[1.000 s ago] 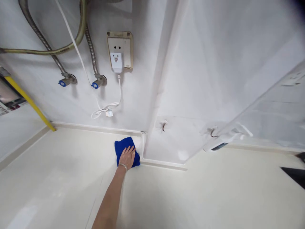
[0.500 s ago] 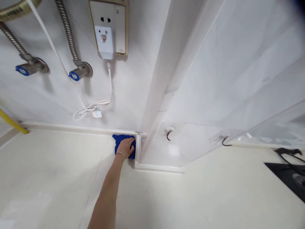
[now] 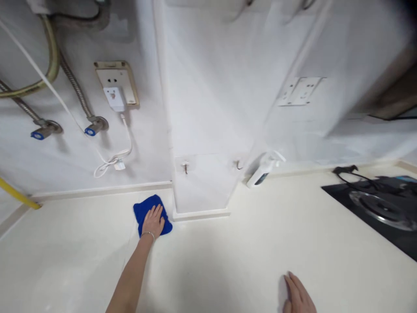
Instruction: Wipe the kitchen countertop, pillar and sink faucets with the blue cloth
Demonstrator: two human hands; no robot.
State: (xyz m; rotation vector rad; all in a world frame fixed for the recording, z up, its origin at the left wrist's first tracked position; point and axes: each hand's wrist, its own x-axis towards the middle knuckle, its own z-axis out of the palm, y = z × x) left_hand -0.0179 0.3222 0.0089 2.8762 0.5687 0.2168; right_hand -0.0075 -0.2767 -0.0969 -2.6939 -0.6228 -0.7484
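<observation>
no text can be read; the cord tag point(image 3: 120, 164) and bottle label point(image 3: 261, 178) are blurred

Blue cloth point(image 3: 143, 209) (fairly flat) on counter point(image 3: 221, 261)

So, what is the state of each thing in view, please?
Blue cloth: spread on the counter.
Left hand: lying flat on the cloth.
Right hand: partly in view, nothing seen held.
White plug: in the wall socket.
White cord: partly looped into a bundle.
Blue-capped valves: open or shut, cannot tell.
Pump bottle: standing on the counter.
Black cooktop: on or off, cannot tell.
</observation>
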